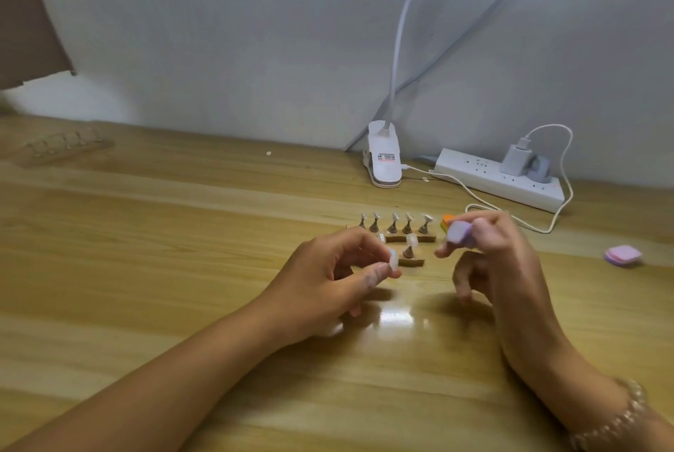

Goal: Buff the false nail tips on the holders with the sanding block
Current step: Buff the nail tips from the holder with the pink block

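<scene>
At far left, clear rack [62, 147] too blurred to make out, orange block [446, 222] mostly hidden behind my right hand [488, 254], lamp neck [399, 50] cut off at top edge, my bracelet [620, 418] clipped at bottom.

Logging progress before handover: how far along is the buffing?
Done: unclear, the tips are too small to judge. In hand: left hand pinches one nail tip, right hand holds the sanding block, not touching it. Possibly left: back row of five holders and the front holder.
</scene>
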